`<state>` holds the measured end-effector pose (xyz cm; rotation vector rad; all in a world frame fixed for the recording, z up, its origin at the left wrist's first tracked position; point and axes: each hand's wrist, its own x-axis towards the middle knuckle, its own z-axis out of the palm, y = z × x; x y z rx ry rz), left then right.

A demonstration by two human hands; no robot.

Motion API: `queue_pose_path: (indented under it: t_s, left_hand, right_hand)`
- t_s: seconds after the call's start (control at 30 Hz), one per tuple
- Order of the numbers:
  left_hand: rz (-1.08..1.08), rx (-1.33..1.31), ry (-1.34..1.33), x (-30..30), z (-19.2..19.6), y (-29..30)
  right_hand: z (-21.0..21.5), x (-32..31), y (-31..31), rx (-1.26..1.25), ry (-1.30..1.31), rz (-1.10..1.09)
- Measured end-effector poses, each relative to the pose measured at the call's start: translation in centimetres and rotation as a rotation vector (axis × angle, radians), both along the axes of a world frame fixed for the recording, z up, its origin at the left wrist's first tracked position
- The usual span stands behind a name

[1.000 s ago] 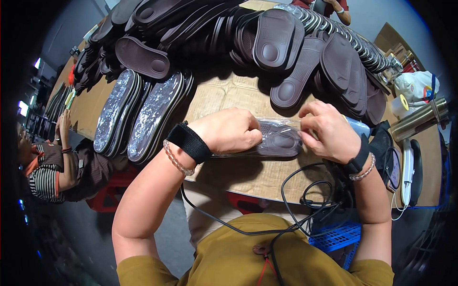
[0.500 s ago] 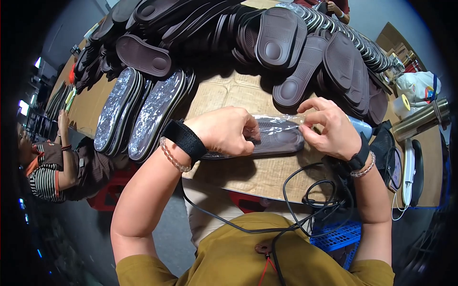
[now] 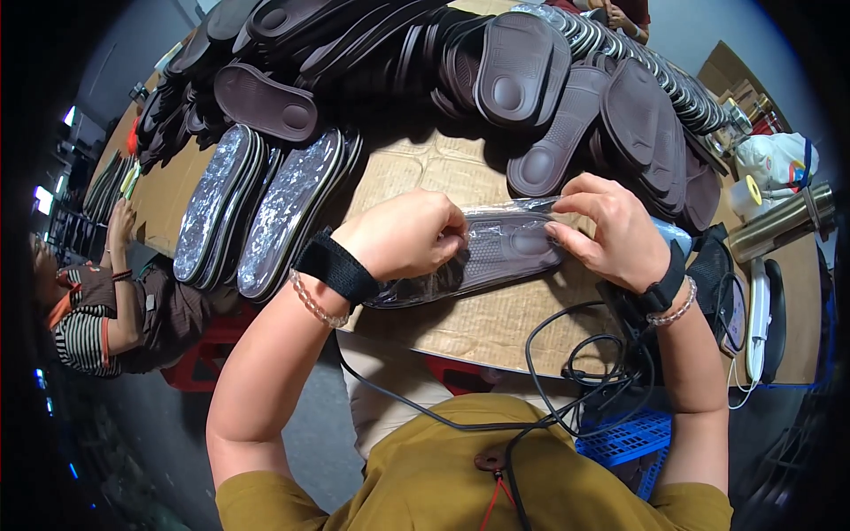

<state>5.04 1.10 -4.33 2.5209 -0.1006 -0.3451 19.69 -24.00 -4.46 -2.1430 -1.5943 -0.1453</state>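
A dark brown shoe insole (image 3: 496, 257) lies crosswise in front of me on the table, with clear plastic film (image 3: 506, 211) over it. At the left part of the insole, my left hand (image 3: 403, 234) has its fingers closed on the film's upper edge. My right hand (image 3: 613, 232) pinches the film between thumb and forefinger at the insole's rounded right end. Just left of my hands lie two stacks of film-covered insoles (image 3: 297, 208), side by side.
Big heaps of bare brown insoles (image 3: 522, 71) cover the far side of the cardboard-topped table (image 3: 425, 173). A metal flask (image 3: 779, 226), a tape roll (image 3: 745, 195) and a white power strip (image 3: 758, 310) are at right. Black cable (image 3: 584, 354) loops over the near edge. Another person (image 3: 97, 310) sits at left.
My left hand has shifted slightly left along the insole, uncovering more of its textured middle. My right hand has moved a little up, and the film is drawn along the upper edge.
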Motion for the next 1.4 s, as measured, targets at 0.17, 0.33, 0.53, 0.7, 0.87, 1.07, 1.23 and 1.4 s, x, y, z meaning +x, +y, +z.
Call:
queue_pose_path:
  t_s: [0.17, 0.33, 0.53, 0.7, 0.87, 1.07, 1.23, 1.4]
  left_hand:
    - [-0.002, 0.13, -0.223, -0.9, -0.7, 0.1]
    - [0.035, 0.24, -0.312, -1.1, -1.4, -0.6]
    - [0.11, 0.361, -0.453, -1.7, -1.7, -1.3]
    - [0.135, 0.337, -0.5, -1.9, -1.5, -1.1]
    - [0.348, 0.208, -0.557, -3.6, 0.4, 0.7]
    - [0.587, 0.224, -0.458, -5.5, 2.5, 2.3]
    - [0.631, 0.445, -0.299, -4.7, 0.8, 0.8]
    - [0.623, 0.437, -0.193, -4.3, 0.8, 1.6]
  right_hand:
    - [-0.2, -0.3, 0.4, 0.052, 0.08, -0.019]
    - [-0.2, -0.2, 0.5, 0.014, 0.097, -0.048]
    - [-0.7, -0.2, 0.6, 0.021, 0.128, -0.109]
    - [-1.1, -0.2, 0.8, 0.089, 0.138, -0.15]
    - [-1.4, 0.0, 0.6, 0.11, 0.106, -0.134]
    - [-1.4, 0.0, 0.7, 0.138, 0.084, -0.111]
    - [-1.2, -0.2, 0.9, 0.124, 0.078, -0.126]
    - [-1.1, -0.5, 0.6, 0.115, 0.087, -0.139]
